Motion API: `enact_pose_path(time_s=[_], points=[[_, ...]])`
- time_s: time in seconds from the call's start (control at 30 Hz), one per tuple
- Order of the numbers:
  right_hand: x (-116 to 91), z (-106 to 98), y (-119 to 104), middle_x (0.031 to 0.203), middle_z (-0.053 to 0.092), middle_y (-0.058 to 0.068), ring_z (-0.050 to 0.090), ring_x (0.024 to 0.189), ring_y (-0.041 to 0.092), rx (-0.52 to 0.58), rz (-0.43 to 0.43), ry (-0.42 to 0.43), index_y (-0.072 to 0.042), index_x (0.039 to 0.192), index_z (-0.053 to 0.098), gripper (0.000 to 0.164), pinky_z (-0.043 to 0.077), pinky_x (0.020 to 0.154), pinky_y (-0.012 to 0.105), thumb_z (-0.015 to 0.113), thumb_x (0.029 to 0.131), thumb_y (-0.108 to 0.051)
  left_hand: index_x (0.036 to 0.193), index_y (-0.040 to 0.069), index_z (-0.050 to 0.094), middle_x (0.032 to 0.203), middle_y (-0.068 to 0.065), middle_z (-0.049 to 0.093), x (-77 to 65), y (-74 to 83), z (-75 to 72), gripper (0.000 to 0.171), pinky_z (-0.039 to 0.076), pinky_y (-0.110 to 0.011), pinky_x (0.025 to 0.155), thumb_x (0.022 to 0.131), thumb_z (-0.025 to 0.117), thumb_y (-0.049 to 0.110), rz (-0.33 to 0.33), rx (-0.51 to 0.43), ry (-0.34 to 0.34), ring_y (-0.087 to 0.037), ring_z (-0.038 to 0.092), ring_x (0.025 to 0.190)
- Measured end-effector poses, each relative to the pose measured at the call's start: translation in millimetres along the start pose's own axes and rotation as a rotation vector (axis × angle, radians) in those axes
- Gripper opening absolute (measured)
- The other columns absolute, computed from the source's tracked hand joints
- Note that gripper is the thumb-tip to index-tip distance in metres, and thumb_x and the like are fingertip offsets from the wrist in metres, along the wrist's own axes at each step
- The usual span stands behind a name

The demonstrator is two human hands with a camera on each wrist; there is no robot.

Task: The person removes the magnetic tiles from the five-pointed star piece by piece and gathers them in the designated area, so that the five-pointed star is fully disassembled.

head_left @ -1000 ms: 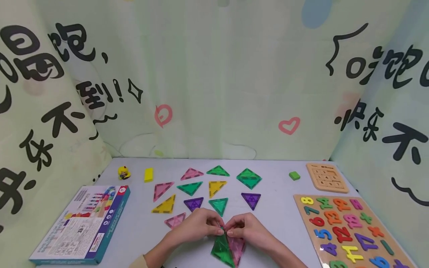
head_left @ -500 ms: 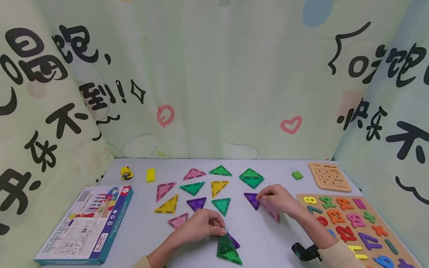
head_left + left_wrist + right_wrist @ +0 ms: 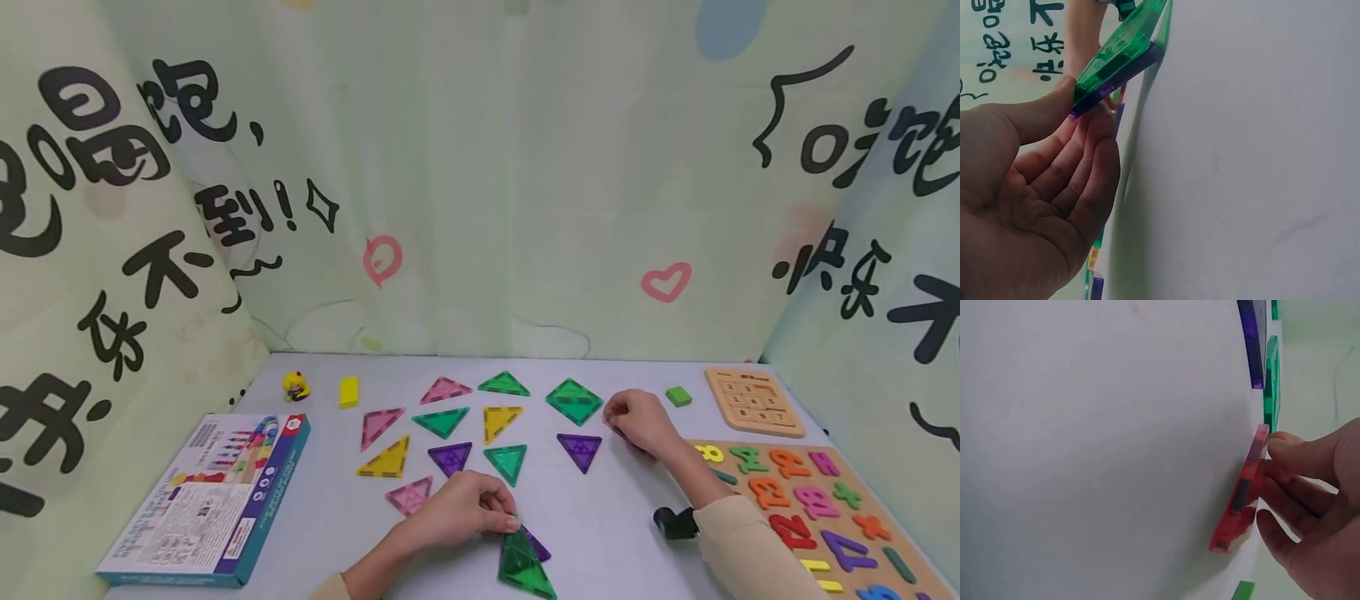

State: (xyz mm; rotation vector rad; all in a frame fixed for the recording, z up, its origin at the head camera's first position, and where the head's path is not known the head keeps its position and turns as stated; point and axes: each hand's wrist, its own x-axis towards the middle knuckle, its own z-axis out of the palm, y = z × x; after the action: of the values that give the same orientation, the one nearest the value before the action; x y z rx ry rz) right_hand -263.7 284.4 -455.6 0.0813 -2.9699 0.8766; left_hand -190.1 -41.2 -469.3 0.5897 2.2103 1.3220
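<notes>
My left hand (image 3: 465, 510) pinches a green triangular magnetic tile (image 3: 521, 568) between thumb and fingers, near the table's front. A purple triangular tile (image 3: 1124, 78) lies against the green one's underside and is pinched with it. Farther off on the right, my right hand (image 3: 643, 421) holds a pink triangular tile (image 3: 1241, 495) low over the tabletop. The hand hides most of this tile in the head view; in the right wrist view its edge is seen at the thumb and fingers. Left of it lie a green diamond shape (image 3: 574, 402) and a purple triangle (image 3: 579, 450).
Several pink, green, yellow and purple triangles, including a yellow one (image 3: 385, 457), lie spread mid-table. A box (image 3: 202, 500) stands left, near a toy figure (image 3: 296, 386) and yellow block (image 3: 349, 392). Right are a number board (image 3: 753, 402), letter board (image 3: 806, 500) and green block (image 3: 678, 396).
My right hand has left the stack at the front with the pink tile and carried it away to the right of the green diamond. My left hand still pinches the green and purple tiles.
</notes>
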Motion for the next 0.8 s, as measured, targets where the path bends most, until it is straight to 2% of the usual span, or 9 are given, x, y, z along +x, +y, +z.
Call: enact_pose_path(time_s=[0.13, 0.23, 0.3, 0.4, 0.47, 0.53, 0.63, 0.8], points=[[-15, -5, -11, 0.099, 0.071, 0.013, 0.059, 0.088, 0.023, 0.022, -0.027, 0.011, -0.001, 0.102, 0.072, 0.014, 0.053, 0.079, 0.039, 0.061, 0.093, -0.003, 0.082, 0.018, 0.072, 0.072, 0.006, 0.068, 0.7, 0.3, 1.2, 0.01, 0.042, -0.02, 0.057, 0.085, 0.079, 0.024, -0.001, 0.0, 0.01, -0.007, 0.054, 0.065], [-38, -6, -33, 0.099, 0.071, 0.009, 0.06, 0.087, 0.019, 0.074, -0.062, -0.047, -0.004, 0.103, 0.073, 0.013, 0.054, 0.076, 0.032, 0.064, 0.093, -0.005, 0.082, 0.018, 0.071, 0.072, 0.006, 0.068, 0.1, 0.2, 1.0, 0.011, 0.042, -0.02, 0.057, 0.084, 0.08, 0.026, -0.003, 0.002, 0.022, -0.007, 0.054, 0.065], [-57, 0, -48, 0.096, 0.072, 0.004, 0.061, 0.085, 0.015, 0.122, -0.102, -0.129, -0.008, 0.102, 0.074, 0.012, 0.053, 0.073, 0.026, 0.066, 0.092, -0.008, 0.081, 0.019, 0.071, 0.072, 0.006, 0.067, -0.5, 0.3, 0.6, 0.013, 0.042, -0.02, 0.057, 0.083, 0.08, 0.027, -0.008, 0.0, 0.037, -0.008, 0.054, 0.065], [-86, 17, -66, 0.092, 0.071, 0.0, 0.06, 0.081, 0.011, 0.256, -0.136, -0.319, -0.011, 0.102, 0.073, 0.012, 0.051, 0.07, 0.021, 0.068, 0.092, -0.016, 0.081, 0.019, 0.07, 0.072, 0.005, 0.066, -1.5, 1.2, -0.1, 0.014, 0.042, -0.021, 0.056, 0.082, 0.082, 0.027, -0.017, -0.009, 0.064, -0.008, 0.054, 0.066], [-103, 29, -75, 0.09, 0.069, -0.001, 0.06, 0.079, 0.011, 0.351, -0.127, -0.439, -0.011, 0.102, 0.072, 0.014, 0.05, 0.068, 0.02, 0.07, 0.092, -0.02, 0.081, 0.019, 0.07, 0.073, 0.005, 0.066, -1.5, 1.8, 0.1, 0.015, 0.042, -0.021, 0.056, 0.082, 0.082, 0.027, -0.012, -0.011, 0.081, -0.009, 0.053, 0.065], [-114, 39, -81, 0.087, 0.068, 0.0, 0.059, 0.077, 0.013, 0.434, -0.095, -0.508, -0.009, 0.1, 0.071, 0.016, 0.049, 0.067, 0.021, 0.072, 0.09, -0.021, 0.081, 0.019, 0.069, 0.073, 0.005, 0.065, -1.0, 2.7, 0.7, 0.015, 0.042, -0.021, 0.055, 0.082, 0.082, 0.028, -0.002, -0.011, 0.092, -0.008, 0.053, 0.065], [-123, 48, -87, 0.083, 0.066, 0.001, 0.058, 0.076, 0.014, 0.486, -0.037, -0.504, -0.007, 0.096, 0.069, 0.017, 0.047, 0.066, 0.021, 0.075, 0.087, -0.02, 0.081, 0.019, 0.069, 0.073, 0.005, 0.065, -0.3, 4.1, 3.2, 0.016, 0.043, -0.021, 0.054, 0.082, 0.081, 0.029, 0.012, -0.01, 0.109, -0.008, 0.053, 0.064], [-130, 56, -91, 0.079, 0.065, -0.001, 0.057, 0.074, 0.014, 0.47, 0.044, -0.45, -0.007, 0.093, 0.07, 0.016, 0.047, 0.065, 0.023, 0.077, 0.085, -0.019, 0.079, 0.02, 0.068, 0.072, 0.005, 0.064, -0.3, 6.0, 9.1, 0.017, 0.044, -0.021, 0.054, 0.081, 0.083, 0.029, -0.001, 0.009, 0.139, -0.009, 0.053, 0.062]])
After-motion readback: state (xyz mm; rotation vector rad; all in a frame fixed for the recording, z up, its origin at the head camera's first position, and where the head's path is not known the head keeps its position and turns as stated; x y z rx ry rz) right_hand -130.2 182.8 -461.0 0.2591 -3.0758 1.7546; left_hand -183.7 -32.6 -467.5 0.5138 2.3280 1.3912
